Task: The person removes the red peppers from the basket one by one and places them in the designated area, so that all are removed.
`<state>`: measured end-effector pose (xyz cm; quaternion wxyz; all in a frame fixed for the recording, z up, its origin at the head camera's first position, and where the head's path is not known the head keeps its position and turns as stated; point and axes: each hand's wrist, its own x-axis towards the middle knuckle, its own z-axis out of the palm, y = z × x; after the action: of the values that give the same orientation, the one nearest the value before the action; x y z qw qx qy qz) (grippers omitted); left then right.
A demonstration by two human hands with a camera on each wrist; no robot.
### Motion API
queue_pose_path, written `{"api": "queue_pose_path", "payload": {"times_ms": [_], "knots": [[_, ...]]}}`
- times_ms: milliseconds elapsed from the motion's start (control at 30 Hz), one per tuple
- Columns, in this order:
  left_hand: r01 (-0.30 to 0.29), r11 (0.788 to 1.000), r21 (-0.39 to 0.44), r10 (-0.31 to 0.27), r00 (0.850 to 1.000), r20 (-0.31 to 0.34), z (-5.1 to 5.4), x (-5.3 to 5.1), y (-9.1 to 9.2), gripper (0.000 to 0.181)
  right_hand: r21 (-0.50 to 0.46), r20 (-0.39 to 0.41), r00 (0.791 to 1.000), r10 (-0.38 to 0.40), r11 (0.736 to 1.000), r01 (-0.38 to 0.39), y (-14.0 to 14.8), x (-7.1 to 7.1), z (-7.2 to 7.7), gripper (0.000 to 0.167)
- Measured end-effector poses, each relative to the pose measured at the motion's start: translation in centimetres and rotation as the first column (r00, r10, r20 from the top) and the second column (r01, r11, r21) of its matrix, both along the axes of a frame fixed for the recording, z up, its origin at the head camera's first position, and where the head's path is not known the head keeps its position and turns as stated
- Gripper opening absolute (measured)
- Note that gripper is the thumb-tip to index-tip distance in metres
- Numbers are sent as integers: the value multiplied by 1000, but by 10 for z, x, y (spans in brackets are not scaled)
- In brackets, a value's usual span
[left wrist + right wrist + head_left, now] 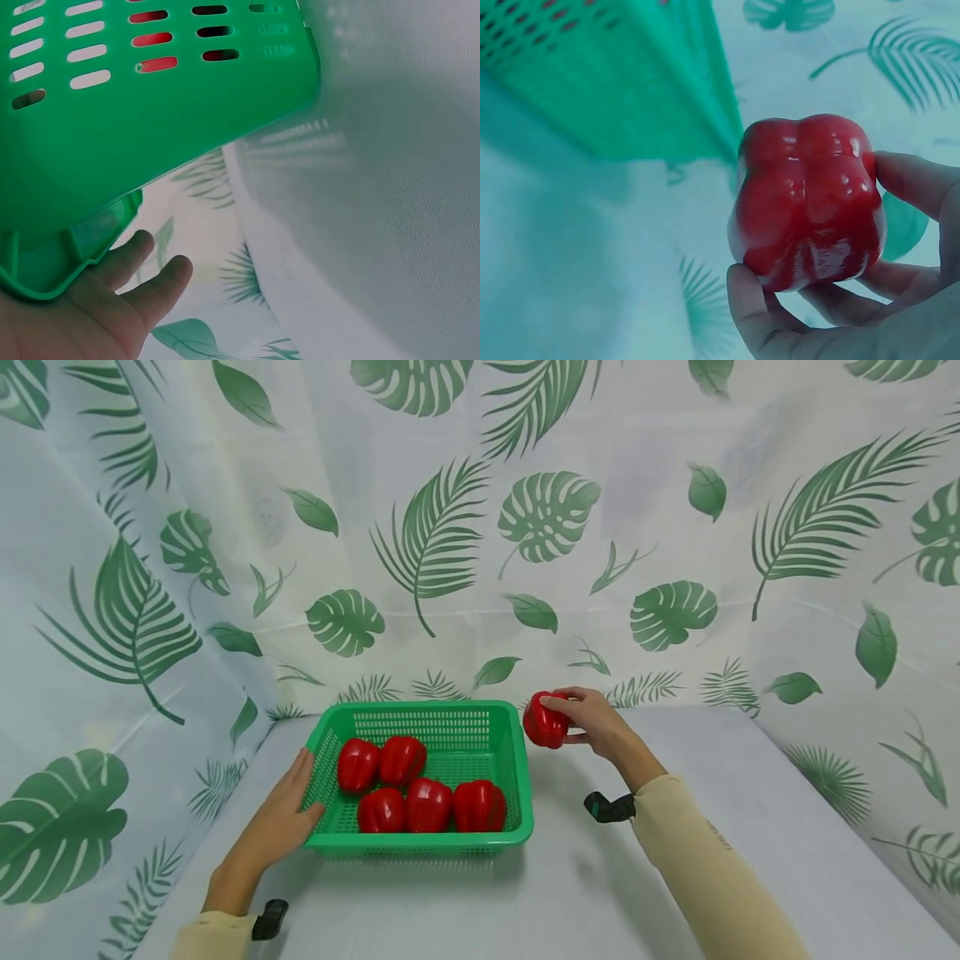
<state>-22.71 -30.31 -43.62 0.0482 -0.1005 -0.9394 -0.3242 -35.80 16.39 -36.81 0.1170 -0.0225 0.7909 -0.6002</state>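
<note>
Red pepper (545, 722), just right of the green basket (420, 840), held in my right hand (597, 720) — probably light, stiff, slippery (best gripped round its sides); my left hand (274, 820), fingers extended, touches the basket's left side.

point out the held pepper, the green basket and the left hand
Held pepper (808, 202): right wrist view, middle of its shiny red side.
Green basket (417, 840): head view, on its near rim.
Left hand (274, 823): head view, on the back of the hand.

Left hand (279, 817) touches a green basket (420, 840) of 5 peppers (429, 806), right hand (597, 722) grips 1 red pepper (543, 723)
</note>
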Motion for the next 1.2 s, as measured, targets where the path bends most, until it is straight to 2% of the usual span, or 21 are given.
{"api": "queue_pose_path", "payload": {"times_ms": [233, 500, 1000, 1200], "knots": [[-3, 1000, -8, 3, 1000, -2, 2, -1, 1, 81, 33, 41, 998, -47, 998, 45, 13, -4, -22, 67], [-6, 1000, 2, 6, 1000, 8, 2, -1, 2, 80, 72, 64, 997, -53, 996, 49, 20, -9, -48, 68], [-19, 1000, -7, 19, 1000, -8, 1, -1, 3, 78, 102, 78, 996, -41, 994, 33, 22, -8, -72, 72], [-23, 1000, 1, 23, 1000, -2, 1, 0, 3, 78, 110, 28, 999, -24, 994, 21, 20, -11, -82, 66]]}}
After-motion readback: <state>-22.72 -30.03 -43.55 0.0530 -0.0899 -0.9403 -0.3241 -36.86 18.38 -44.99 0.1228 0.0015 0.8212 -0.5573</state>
